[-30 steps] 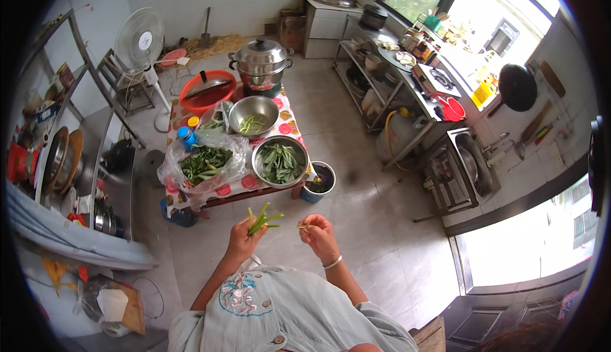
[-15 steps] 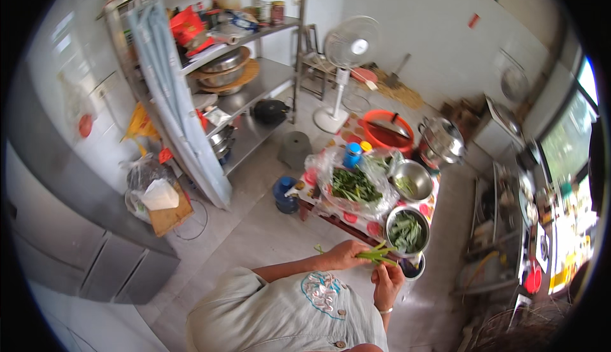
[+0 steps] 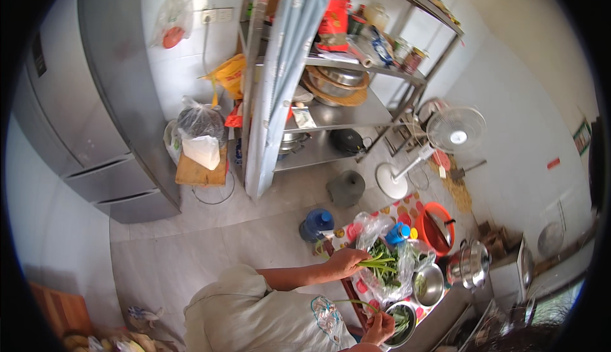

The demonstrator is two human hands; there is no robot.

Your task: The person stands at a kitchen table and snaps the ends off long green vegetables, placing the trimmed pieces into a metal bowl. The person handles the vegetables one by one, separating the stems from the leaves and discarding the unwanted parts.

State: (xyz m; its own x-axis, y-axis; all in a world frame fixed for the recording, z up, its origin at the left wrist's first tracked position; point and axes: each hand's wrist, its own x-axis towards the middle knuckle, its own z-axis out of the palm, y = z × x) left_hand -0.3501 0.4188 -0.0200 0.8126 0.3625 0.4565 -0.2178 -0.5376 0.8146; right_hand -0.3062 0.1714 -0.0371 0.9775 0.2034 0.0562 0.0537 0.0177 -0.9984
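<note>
While the left hand (image 3: pixel 345 263) has its fingers wrapped around a bunch of green stems (image 3: pixel 382 263), the right hand (image 3: pixel 380 330) sits nearer and a little to the right, its fingers pinching one thin stalk (image 3: pixel 355 302) that reaches out to the left. Both hands are at the near left side of the desk (image 3: pixel 401 211), which has a spotted cloth. The bunch overlaps a clear plastic bag (image 3: pixel 372 226) of leafy greens (image 3: pixel 391 277); whether they touch, I cannot tell. Just beside the right hand is a metal bowl (image 3: pixel 412 317) of leaves (image 3: pixel 400 317), with a second bowl (image 3: pixel 435 283) farther right. Beyond the bag come a blue bottle (image 3: pixel 398 233), a yellow lid (image 3: pixel 414 233) and a red basin (image 3: pixel 430 240), with a shiny pot (image 3: pixel 469 264) to the right. On the floor left of the desk are a blue water jug (image 3: pixel 313 226) and a grey stool (image 3: pixel 345 188); farther off stands a white fan (image 3: pixel 456 137). A metal shelf (image 3: pixel 356 115) fills the far middle, and a fridge (image 3: pixel 95 129) the far left.
</note>
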